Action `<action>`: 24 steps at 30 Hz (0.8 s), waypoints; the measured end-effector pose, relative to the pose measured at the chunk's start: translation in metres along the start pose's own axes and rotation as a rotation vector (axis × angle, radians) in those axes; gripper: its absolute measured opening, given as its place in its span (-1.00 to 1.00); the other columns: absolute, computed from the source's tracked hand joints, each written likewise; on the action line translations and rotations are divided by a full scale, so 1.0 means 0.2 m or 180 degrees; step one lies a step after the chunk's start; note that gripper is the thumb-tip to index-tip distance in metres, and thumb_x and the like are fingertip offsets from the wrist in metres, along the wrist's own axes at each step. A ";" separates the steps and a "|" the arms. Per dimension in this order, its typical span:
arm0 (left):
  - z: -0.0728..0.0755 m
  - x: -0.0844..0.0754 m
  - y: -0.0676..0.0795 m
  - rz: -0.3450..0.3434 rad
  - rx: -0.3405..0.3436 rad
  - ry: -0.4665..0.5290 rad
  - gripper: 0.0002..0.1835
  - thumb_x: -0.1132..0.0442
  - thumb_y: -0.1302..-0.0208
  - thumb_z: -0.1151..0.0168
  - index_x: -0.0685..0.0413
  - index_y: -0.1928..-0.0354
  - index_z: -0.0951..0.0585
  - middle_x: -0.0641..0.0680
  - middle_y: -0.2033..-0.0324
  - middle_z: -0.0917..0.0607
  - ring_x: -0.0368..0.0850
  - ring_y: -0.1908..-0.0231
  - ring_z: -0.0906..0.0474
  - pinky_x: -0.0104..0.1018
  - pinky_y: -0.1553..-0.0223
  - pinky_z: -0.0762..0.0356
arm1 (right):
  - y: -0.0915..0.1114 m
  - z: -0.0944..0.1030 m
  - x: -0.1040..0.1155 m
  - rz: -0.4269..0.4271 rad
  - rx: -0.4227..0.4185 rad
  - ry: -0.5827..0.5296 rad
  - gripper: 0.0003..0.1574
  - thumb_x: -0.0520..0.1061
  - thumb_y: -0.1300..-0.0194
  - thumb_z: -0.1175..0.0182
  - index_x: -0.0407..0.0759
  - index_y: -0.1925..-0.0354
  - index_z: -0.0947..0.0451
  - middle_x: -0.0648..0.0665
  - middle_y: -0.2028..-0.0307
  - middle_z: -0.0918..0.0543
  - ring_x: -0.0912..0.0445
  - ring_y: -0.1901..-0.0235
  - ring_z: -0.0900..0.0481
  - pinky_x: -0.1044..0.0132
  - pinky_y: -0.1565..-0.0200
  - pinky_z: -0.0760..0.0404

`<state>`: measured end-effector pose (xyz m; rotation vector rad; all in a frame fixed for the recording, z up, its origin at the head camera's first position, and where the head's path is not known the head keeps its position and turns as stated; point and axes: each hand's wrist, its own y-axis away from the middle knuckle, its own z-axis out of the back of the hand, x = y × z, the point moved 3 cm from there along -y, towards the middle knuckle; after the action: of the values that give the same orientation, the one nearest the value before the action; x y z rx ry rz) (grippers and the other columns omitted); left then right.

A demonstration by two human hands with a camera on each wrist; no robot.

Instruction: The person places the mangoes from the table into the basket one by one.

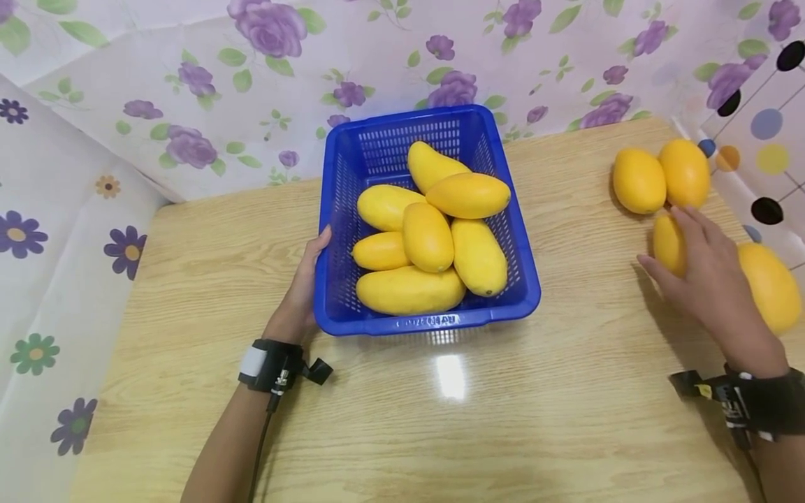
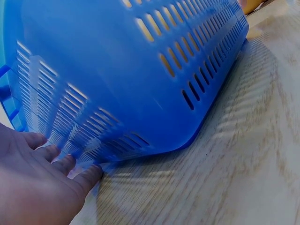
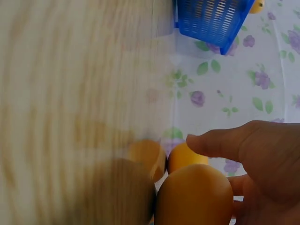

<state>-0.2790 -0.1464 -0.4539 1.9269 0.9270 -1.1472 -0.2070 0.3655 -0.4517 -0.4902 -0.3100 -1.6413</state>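
A blue plastic basket with slotted walls stands on the wooden table and holds several yellow mangoes. My left hand rests against the basket's left side; in the left wrist view its fingers lie fairly straight along the slotted wall. At the far right, my right hand reaches over a mango on the table. The right wrist view has the thumb held out, apart from the nearest mango, with the other fingers partly hidden behind it.
Two more mangoes sit together at the table's back right, and another mango lies right of my right hand. A flowered sheet hangs behind the wooden table. Other patterned sheets hang on both sides.
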 end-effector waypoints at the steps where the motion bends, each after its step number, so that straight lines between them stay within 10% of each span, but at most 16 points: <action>1: 0.00 0.00 0.00 0.0000 0.0002 0.0000 -0.25 -0.35 -0.42 0.27 -0.34 -0.57 0.03 0.08 -0.44 -0.20 0.03 -0.35 -0.22 0.03 -0.27 -0.25 | 0.00 0.00 0.00 -0.0044 0.0014 0.0013 0.10 0.06 -0.36 -0.20 -0.21 -0.57 0.19 -0.47 -0.51 0.16 -0.51 -0.38 0.09 -0.44 -0.25 0.02; 8: 0.00 0.00 0.00 0.0022 -0.0030 0.0065 -0.25 -0.35 -0.42 0.25 -0.34 -0.57 0.01 0.09 -0.43 -0.22 0.04 -0.34 -0.24 0.01 -0.25 -0.29 | 0.01 0.00 -0.01 -0.0216 0.0108 0.0111 0.19 0.16 -0.35 -0.17 -0.15 -0.59 0.32 -0.66 -0.39 0.08 -0.50 -0.03 -0.13 -0.41 0.12 -0.21; 24: 0.00 0.01 0.00 0.0056 0.0010 0.0148 -0.21 -0.37 -0.39 0.20 -0.30 -0.57 0.00 0.09 -0.42 -0.23 0.04 -0.34 -0.25 -0.01 -0.26 -0.29 | 0.03 -0.01 -0.01 -0.0385 0.0210 0.0125 0.29 0.22 -0.32 -0.17 -0.11 -0.57 0.47 -0.76 -0.33 0.15 -0.57 -0.01 -0.11 -0.42 0.22 -0.26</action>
<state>-0.2787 -0.1467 -0.4561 1.9681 0.9318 -1.0985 -0.2014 0.3658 -0.4561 -0.3952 -0.3695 -1.7501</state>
